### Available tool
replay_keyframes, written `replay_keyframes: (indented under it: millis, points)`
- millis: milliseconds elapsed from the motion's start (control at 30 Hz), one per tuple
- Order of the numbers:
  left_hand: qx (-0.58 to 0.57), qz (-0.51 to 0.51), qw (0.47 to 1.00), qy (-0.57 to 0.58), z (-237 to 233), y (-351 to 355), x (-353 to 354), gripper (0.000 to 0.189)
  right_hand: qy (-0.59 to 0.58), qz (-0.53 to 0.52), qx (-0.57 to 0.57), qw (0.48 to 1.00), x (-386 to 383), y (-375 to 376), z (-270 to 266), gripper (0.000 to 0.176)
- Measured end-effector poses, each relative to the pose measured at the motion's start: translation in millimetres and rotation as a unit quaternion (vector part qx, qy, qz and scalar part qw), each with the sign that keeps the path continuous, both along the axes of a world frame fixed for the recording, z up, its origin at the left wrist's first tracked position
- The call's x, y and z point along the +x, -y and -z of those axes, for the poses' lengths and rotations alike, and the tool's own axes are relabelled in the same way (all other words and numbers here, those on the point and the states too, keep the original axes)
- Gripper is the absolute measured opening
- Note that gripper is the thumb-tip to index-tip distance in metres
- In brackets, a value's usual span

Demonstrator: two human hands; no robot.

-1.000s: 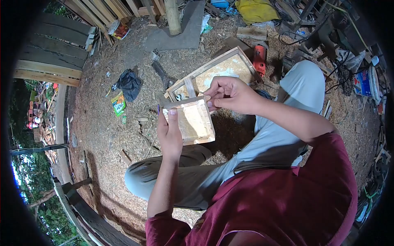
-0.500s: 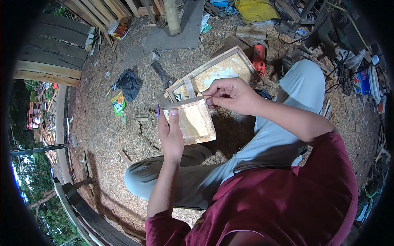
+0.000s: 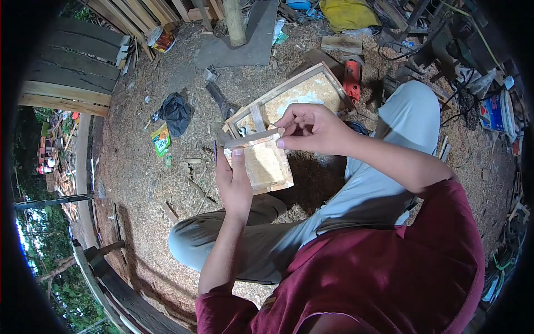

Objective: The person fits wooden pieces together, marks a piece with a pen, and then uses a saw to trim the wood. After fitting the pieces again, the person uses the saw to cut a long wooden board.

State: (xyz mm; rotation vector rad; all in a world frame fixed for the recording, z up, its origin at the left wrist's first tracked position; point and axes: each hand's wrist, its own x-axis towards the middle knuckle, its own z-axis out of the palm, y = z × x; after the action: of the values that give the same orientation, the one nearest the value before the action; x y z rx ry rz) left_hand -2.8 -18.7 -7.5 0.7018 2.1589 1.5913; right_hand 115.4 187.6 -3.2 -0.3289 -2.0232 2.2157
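My left hand [image 3: 232,181] grips the left side of a small square wooden frame [image 3: 266,167] with a pale panel inside, thumb pressed on its front near the top left corner. My right hand [image 3: 311,128] pinches the right end of a thin wooden strip [image 3: 251,137] that lies along the frame's top edge. Both hands hold the piece up in front of my bent knees, above the sawdust-covered ground. Whether the strip is fixed to the frame is not clear.
A larger wooden frame [image 3: 328,75] lies on the ground just beyond my hands. An orange power tool [image 3: 351,79] sits to its right, a dark cloth [image 3: 176,114] and green packet [image 3: 161,139] to the left. Planks [image 3: 72,72] lie at far left, cables and clutter at right.
My right hand has shifted slightly at the frame's top right corner, and the thin strip now sits raised a little above the top edge. The left hand stays put.
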Motion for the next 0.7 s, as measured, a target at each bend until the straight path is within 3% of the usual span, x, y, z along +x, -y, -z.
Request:
replay_keyframes:
  millis: [100,300,500,600,633,700]
  points:
    - [0.002,-0.005,1.000,0.005,9.5,1.4,0.0,0.036,-0.038,0.007,0.032,0.999,-6.0,-2.7,17.3,0.024]
    - [0.024,0.012,0.999,-0.023,13.9,2.5,0.3,0.036,-0.037,0.010,-0.008,0.999,-4.3,-0.4,14.8,0.026]
    - [0.067,0.032,0.996,0.046,11.6,11.1,-3.8,0.025,-0.017,0.012,-0.037,0.999,0.4,3.6,2.9,0.032]
    - [0.007,0.164,0.986,-0.018,0.8,15.9,-25.4,0.030,-0.056,0.009,0.036,0.998,1.4,4.6,5.4,0.036]
    - [0.020,0.147,0.988,0.050,-3.9,15.6,-25.2,0.039,-0.058,0.004,0.060,0.997,2.0,4.6,6.0,0.036]
    - [0.019,0.193,0.981,-0.013,-5.3,18.1,-34.4,0.044,-0.066,-0.005,0.106,0.992,3.7,4.3,7.1,0.037]
